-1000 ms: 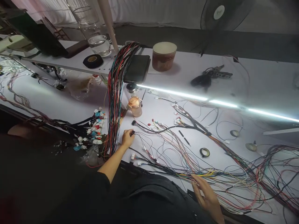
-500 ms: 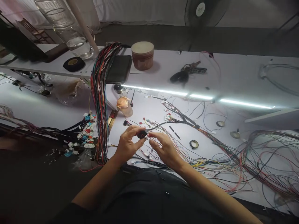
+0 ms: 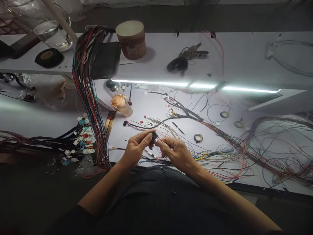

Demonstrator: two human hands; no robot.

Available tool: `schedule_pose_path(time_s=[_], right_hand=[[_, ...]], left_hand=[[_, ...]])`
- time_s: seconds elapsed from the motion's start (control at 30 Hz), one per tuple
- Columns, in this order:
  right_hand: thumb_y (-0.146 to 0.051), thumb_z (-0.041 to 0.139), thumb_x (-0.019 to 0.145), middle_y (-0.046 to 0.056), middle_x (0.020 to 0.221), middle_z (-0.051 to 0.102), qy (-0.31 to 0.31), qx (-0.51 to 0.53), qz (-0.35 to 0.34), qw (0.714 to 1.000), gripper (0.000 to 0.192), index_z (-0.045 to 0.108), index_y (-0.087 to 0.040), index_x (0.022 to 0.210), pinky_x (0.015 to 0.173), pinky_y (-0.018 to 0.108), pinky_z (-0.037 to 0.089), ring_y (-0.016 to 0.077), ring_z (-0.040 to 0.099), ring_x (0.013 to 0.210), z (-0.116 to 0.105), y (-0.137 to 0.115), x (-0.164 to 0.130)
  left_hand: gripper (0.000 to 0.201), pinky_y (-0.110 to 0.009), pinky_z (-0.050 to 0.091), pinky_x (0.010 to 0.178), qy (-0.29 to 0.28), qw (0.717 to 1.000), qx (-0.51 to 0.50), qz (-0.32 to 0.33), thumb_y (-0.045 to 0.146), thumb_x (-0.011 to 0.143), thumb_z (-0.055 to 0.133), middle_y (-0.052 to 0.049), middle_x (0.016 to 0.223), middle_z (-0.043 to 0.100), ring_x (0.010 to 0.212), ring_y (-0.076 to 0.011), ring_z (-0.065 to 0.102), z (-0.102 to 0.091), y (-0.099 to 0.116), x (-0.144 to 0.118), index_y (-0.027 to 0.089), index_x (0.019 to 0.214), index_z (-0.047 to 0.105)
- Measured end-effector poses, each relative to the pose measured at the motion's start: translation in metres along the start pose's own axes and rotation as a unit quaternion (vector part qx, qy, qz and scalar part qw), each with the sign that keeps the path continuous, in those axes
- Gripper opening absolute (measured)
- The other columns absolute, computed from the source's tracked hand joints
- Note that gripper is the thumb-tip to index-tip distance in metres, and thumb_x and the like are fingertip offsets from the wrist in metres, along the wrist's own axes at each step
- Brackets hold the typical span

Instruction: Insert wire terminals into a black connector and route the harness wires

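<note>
Black plastic, a small connector (image 3: pixel 154 136) sat pinched between the thumb and fingers of the left hand (image 3: pixel 137 148), held just above the near edge of the white workbench (image 3: pixel 244 58). The right hand (image 3: pixel 174 151) met it from the other side, fingertips closed on thin wires at the connector's face. Whether a wire was already seated in the housing could not be told; the fingers hid it. Judging by the many loose wires (image 3: pixel 220 160) fanned across the bench to the right, most of the harness seemed still to be terminated. To the left hung a thick bundle of coloured cables (image 3: pixel 85 94) beside a cluster of white plugs (image 3: pixel 83 140). Farther back stood a brown tub (image 3: pixel 131 39), keys (image 3: pixel 188 57) and a tape roll (image 3: pixel 49 58).
</note>
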State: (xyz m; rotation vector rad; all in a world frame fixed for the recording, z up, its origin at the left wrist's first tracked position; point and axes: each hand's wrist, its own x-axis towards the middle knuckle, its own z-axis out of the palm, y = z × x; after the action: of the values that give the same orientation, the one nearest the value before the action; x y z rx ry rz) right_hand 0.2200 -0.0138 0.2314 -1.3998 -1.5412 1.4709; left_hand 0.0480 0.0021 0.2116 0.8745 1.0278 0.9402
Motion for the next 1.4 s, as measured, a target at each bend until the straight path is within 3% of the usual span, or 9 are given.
schedule_pose_path(time_s=[0.2, 0.5, 0.6, 0.67, 0.83, 0.97, 1.13, 1.23, 1.4], right_hand=[[-0.047, 0.044, 0.094, -0.002, 0.06, 0.058, 0.004, -0.015, 0.013, 1.0, 0.039, 0.066, -0.018, 0.08, 0.055, 0.02, 0.039, 0.0092, 0.05, 0.058, -0.001, 0.001, -0.007], [-0.046, 0.042, 0.094, -0.003, 0.055, 0.053, -0.027, -0.036, 0.058, 0.997, 0.043, 0.057, -0.018, 0.064, 0.054, 0.022, 0.036, 0.0092, 0.046, 0.053, 0.012, 0.029, -0.01], [-0.047, 0.041, 0.093, -0.002, 0.055, 0.053, -0.04, -0.039, 0.091, 0.994, 0.046, 0.053, -0.018, 0.06, 0.055, 0.023, 0.035, 0.0099, 0.046, 0.053, 0.017, 0.042, -0.014], [-0.049, 0.041, 0.093, -0.002, 0.056, 0.055, -0.044, -0.048, 0.108, 0.992, 0.045, 0.055, -0.019, 0.063, 0.056, 0.023, 0.036, 0.0109, 0.048, 0.055, 0.018, 0.049, -0.016], [-0.052, 0.039, 0.093, -0.001, 0.056, 0.057, -0.044, -0.065, 0.12, 0.99, 0.046, 0.064, -0.018, 0.073, 0.056, 0.025, 0.037, 0.0128, 0.05, 0.056, 0.017, 0.055, -0.018], [-0.054, 0.039, 0.092, -0.001, 0.056, 0.057, -0.04, -0.062, 0.13, 0.989, 0.047, 0.063, -0.019, 0.073, 0.056, 0.025, 0.038, 0.0136, 0.051, 0.056, 0.016, 0.056, -0.016], [-0.055, 0.038, 0.092, -0.001, 0.058, 0.055, -0.038, -0.058, 0.153, 0.986, 0.047, 0.057, -0.019, 0.069, 0.056, 0.024, 0.038, 0.0129, 0.051, 0.057, 0.015, 0.061, -0.015], [-0.056, 0.038, 0.092, -0.001, 0.06, 0.056, -0.039, -0.062, 0.159, 0.985, 0.047, 0.057, -0.019, 0.069, 0.057, 0.024, 0.038, 0.013, 0.051, 0.058, 0.015, 0.063, -0.014], [-0.055, 0.038, 0.092, -0.001, 0.06, 0.056, -0.049, -0.06, 0.168, 0.983, 0.046, 0.06, -0.019, 0.074, 0.058, 0.024, 0.039, 0.0131, 0.053, 0.059, 0.018, 0.063, -0.009]], left_hand=[[0.036, -0.018, 0.043, 0.053, 0.038, 0.971, -0.185, -0.148, 0.029, 0.078, 0.069, -0.001, 0.07, 0.057, 0.06, -0.0073, 0.051, 0.01, -0.01, -0.006, 0.019, 0.112, 0.067], [0.032, -0.018, 0.043, 0.055, 0.068, 0.944, -0.223, -0.233, 0.032, 0.075, 0.072, -0.003, 0.077, 0.06, 0.061, -0.0069, 0.054, 0.003, -0.041, -0.021, 0.018, 0.104, 0.07], [0.039, -0.023, 0.047, 0.057, 0.056, 0.973, -0.103, -0.199, 0.041, 0.078, 0.067, -0.007, 0.084, 0.064, 0.066, -0.0118, 0.058, -0.014, -0.065, -0.018, 0.017, 0.109, 0.068], [0.043, -0.029, 0.051, 0.064, 0.115, 0.982, 0.054, -0.137, 0.043, 0.081, 0.061, -0.008, 0.084, 0.065, 0.072, -0.0159, 0.06, -0.037, -0.085, -0.005, 0.014, 0.112, 0.067], [0.052, -0.033, 0.045, 0.092, 0.33, 0.917, 0.212, -0.078, 0.02, 0.074, 0.065, -0.01, 0.12, 0.053, 0.102, -0.0191, 0.055, -0.121, -0.122, 0.06, 0.018, 0.125, 0.055], [0.059, -0.037, 0.036, 0.104, 0.407, 0.862, 0.294, -0.074, 0.013, 0.068, 0.068, -0.011, 0.133, 0.042, 0.119, -0.0245, 0.047, -0.167, -0.131, 0.105, 0.02, 0.125, 0.053], [0.043, -0.047, 0.028, 0.108, 0.435, 0.839, 0.319, -0.077, 0.01, 0.064, 0.068, -0.01, 0.128, 0.047, 0.13, -0.032, 0.036, -0.183, -0.138, 0.126, 0.019, 0.104, 0.061], [0.03, -0.043, 0.037, 0.103, 0.418, 0.863, 0.279, -0.051, 0.009, 0.067, 0.064, -0.009, 0.112, 0.058, 0.116, -0.026, 0.051, -0.187, -0.139, 0.125, 0.017, 0.096, 0.06], [0.038, -0.033, 0.048, 0.088, 0.357, 0.922, 0.148, 0.023, 0.015, 0.07, 0.065, -0.009, 0.1, 0.065, 0.09, -0.0163, 0.064, -0.177, -0.122, 0.103, 0.014, 0.106, 0.053]])
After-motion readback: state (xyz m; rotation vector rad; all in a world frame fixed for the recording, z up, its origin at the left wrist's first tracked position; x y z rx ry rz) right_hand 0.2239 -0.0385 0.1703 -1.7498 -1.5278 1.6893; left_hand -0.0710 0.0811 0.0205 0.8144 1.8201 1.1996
